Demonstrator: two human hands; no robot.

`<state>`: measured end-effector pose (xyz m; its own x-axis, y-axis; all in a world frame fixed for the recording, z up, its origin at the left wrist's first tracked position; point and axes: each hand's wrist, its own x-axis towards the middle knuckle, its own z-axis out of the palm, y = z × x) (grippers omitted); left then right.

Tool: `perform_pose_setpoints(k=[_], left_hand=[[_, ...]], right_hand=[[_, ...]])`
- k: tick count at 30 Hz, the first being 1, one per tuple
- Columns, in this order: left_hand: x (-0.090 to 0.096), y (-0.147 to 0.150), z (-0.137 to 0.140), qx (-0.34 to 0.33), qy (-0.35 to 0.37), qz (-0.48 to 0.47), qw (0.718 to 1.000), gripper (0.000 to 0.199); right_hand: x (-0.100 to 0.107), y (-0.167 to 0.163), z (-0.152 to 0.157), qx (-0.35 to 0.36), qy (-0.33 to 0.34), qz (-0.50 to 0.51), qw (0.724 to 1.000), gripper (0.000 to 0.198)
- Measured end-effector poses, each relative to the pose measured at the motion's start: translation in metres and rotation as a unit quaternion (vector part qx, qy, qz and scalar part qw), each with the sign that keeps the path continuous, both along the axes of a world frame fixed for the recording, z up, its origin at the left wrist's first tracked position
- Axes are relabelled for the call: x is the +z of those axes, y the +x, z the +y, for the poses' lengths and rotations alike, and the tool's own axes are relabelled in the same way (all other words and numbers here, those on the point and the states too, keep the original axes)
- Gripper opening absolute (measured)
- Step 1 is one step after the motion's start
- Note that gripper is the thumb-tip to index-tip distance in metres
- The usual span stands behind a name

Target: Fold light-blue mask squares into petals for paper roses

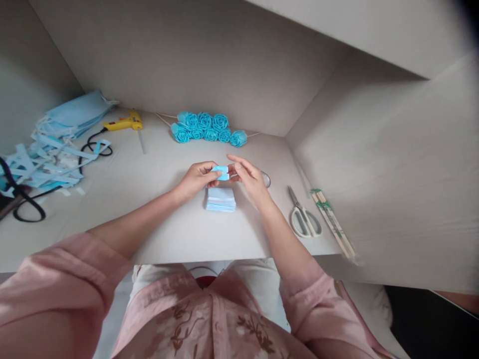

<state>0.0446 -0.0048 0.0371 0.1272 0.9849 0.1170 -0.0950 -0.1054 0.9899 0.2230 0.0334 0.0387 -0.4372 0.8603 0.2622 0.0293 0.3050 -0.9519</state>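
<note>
Over the pale tabletop (164,239), behind its front edge, our left hand (199,176) pinches a small, rectangular, bright-blue fabric piece (223,170) by one end, presumably keeping the other reachable for our right hand (251,182), whose grip we cannot tell.

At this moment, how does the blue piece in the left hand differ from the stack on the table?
The blue piece is held by the left hand, while the stack lies on the table. The blue piece looks bright blue; the stack is paler, whitish on top. The stack shows many layers and looks larger than the blue piece. Both show some blue.
</note>
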Motion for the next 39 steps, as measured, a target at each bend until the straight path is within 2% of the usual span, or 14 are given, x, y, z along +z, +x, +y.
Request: perform_pose_setpoints(k=[3, 11, 21, 27, 33, 39], left_hand=[[-0.0015, 0.0001, 0.0007, -0.001, 0.013, 0.027, 1.0, 0.026], [-0.0024, 0.0005, 0.0, -0.007, 0.032, 0.066, 0.997, 0.027], [-0.0015, 0.0004, -0.0008, -0.009, 0.027, 0.067, 0.997, 0.026], [0.0015, 0.0002, -0.0021, 0.007, 0.029, 0.061, 0.998, 0.023], [0.0016, 0.0008, -0.0017, 0.012, 0.017, 0.045, 0.999, 0.026], [-0.0019, 0.0008, -0.0014, -0.013, 0.026, 0.045, 0.999, 0.026]], right_hand=[[-0.0002, -0.0016, -0.0007, 0.01, -0.011, 0.002, 1.0, 0.044], [-0.0033, -0.0039, 0.0003, 0.007, 0.01, -0.006, 1.0, 0.041], [-0.004, -0.0038, 0.0014, 0.0, 0.004, 0.005, 1.0, 0.041], [0.0022, -0.0029, -0.0044, 0.021, -0.034, 0.013, 0.999, 0.04], [-0.0008, -0.0038, -0.0014, 0.028, -0.015, 0.011, 0.999, 0.051], [-0.0057, -0.0042, 0.002, -0.004, -0.003, 0.014, 1.0, 0.045]])
